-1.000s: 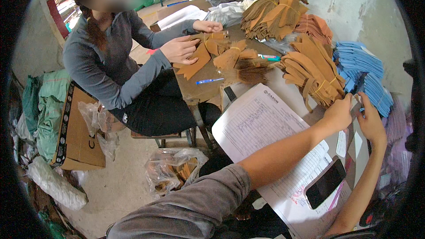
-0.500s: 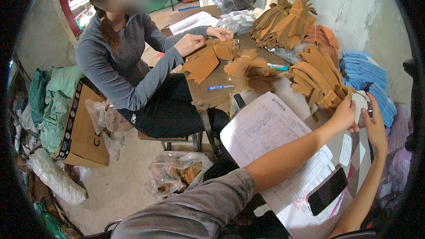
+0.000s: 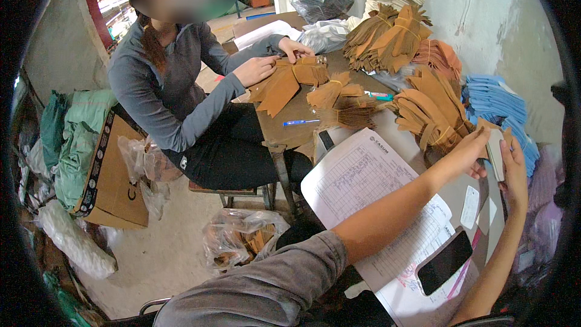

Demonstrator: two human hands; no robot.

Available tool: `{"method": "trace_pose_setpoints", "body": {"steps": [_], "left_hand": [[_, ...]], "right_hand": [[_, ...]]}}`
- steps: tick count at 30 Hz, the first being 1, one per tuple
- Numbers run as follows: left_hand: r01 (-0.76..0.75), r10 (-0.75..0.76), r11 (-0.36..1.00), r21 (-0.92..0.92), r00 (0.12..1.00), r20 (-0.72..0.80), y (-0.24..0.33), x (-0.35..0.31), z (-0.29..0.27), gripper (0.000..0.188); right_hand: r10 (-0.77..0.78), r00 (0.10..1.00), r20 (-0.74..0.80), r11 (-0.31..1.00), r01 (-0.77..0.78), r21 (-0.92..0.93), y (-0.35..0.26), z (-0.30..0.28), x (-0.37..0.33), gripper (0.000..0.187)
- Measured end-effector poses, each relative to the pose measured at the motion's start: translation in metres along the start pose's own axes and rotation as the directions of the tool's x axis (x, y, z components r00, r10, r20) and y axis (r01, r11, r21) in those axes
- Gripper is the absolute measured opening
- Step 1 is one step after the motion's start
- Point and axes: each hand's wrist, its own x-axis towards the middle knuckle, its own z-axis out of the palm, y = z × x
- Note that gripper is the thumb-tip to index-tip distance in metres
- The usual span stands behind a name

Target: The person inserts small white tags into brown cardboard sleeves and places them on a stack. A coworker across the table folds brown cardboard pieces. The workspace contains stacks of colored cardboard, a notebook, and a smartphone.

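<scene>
At the right side of the table, my right hand [image 3: 515, 168] is closed round a thin stack of white cards [image 3: 495, 155], held on edge. My left hand [image 3: 466, 154] is against the left side of the stack with its fingers curled; what lies between its fingertips is hidden. A small brown piece [image 3: 487, 126] shows just beyond the fingertips of both hands. Left of them lies a banded bundle of brown cut pieces [image 3: 426, 112]. Folded blue pieces [image 3: 496, 106] are stacked behind my right hand. A white tag [image 3: 469, 206] lies below my hands.
A black phone [image 3: 445, 263] rests on written sheets [image 3: 378, 172] under my left forearm. Across the table, a co-worker's hands [image 3: 257, 71] touch a brown bundle [image 3: 281, 88]. A blue pen [image 3: 301, 122] lies nearby. More brown bundles [image 3: 387, 36] stand by the wall.
The white stack has turned from showing its broad face to showing its edge, and the brown piece now shows beyond it. The co-worker's hands have shifted slightly on their bundle.
</scene>
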Motion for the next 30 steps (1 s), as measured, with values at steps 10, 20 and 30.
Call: {"method": "trace_pose_setpoints", "body": {"steps": [10, 20, 30], "left_hand": [[-0.207, 0.202, 0.978, -0.023, 0.970, -0.135, -0.001, 0.001, 0.002, 0.029], [-0.222, 0.214, 0.974, -0.041, 0.967, -0.140, -0.003, -0.002, 0.004, 0.043], [-0.200, 0.202, 0.979, 0.036, 0.973, -0.113, -0.004, -0.005, 0.004, 0.038]], "right_hand": [[-0.092, 0.988, 0.120, 0.993, 0.100, -0.064, -0.006, -0.002, -0.001, 0.031], [-0.078, 0.994, -0.072, 0.987, 0.067, -0.146, -0.003, -0.003, 0.006, 0.030], [-0.023, 0.997, -0.067, 0.937, -0.001, -0.348, 0.002, 0.000, 0.005, 0.039]]}}
